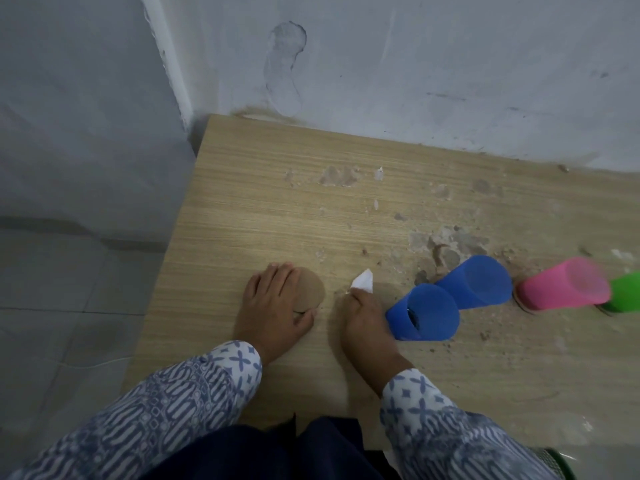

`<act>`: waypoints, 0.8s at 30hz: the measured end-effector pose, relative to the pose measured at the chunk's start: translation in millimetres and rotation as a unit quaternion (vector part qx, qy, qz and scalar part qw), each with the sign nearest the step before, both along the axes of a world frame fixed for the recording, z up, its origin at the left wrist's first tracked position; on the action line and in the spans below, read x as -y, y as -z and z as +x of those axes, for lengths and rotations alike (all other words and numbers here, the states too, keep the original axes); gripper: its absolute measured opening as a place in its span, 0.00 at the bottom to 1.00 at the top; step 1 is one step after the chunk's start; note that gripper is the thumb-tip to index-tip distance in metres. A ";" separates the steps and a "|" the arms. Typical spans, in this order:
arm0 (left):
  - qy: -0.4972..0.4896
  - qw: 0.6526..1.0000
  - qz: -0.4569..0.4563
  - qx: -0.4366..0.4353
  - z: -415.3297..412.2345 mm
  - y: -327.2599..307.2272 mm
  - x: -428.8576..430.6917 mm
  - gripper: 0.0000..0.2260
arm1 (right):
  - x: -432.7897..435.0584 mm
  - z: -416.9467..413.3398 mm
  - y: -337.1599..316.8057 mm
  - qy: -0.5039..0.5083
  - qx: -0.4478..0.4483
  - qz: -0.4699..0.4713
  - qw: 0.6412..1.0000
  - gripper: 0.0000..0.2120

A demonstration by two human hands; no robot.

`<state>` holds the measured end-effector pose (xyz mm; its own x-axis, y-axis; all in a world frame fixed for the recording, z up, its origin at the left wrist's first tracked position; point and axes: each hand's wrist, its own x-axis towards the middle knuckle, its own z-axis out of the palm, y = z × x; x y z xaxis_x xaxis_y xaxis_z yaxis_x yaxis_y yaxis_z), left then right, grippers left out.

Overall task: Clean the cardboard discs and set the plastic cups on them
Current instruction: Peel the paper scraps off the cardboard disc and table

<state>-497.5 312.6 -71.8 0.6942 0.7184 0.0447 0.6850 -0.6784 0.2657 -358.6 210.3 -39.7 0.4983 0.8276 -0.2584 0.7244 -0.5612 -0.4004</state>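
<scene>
Cardboard disc (pixel 309 288), the round brown one at lower centre of the frame, lies flat on the wooden table (pixel 263 188) under your left hand (pixel 273 306). That hand is spread open, fingers together across the disc's left half and the thumb against its near edge. It looks like a pin to stop the disc sliding under a wipe, not a lift.

Your right hand (pixel 363 317) sits just right of the disc, apart from it, curled shut around a white tissue (pixel 363 280) whose corner pokes up past the knuckles toward the disc. You seem poised to wipe this disc, with the cloth end already aimed at its bare right half.

To the right, the cups stand in a rough row. Nearest your right wrist is a blue cup (pixel 424 313) with its mouth facing you; whether it is tipped or upright I cannot tell. A second blue cup (pixel 476 282) is just behind it, then a pink cup (pixel 564 285) resting on another disc (pixel 523 303) that peeks out at its left rim, and a green cup (pixel 627 292) at the right edge of the frame. So at least one cup appears placed, and the disc under your hand is bare.
</scene>
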 end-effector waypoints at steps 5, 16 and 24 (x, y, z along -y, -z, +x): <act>0.004 1.000 -0.010 -0.003 -0.8 0.2 0.3 0.33 | 3.4 -15.0 -13.5 -0.068 -0.013 -0.051 0.996 0.15; -0.017 0.969 -0.159 0.186 -2.3 -16.7 -4.3 0.29 | 0.1 -11.9 -67.9 0.221 -0.406 0.187 0.867 0.11; -0.024 0.841 -0.439 0.315 26.9 -80.7 0.3 0.09 | -15.7 1.5 -89.7 0.282 -0.600 0.267 0.699 0.14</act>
<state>-470.6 312.3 8.9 0.7011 0.6927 -0.1694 0.2411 -0.0067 0.9705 -357.0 226.0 50.0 0.4741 0.7250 -0.4997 -0.5894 -0.1604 -0.7918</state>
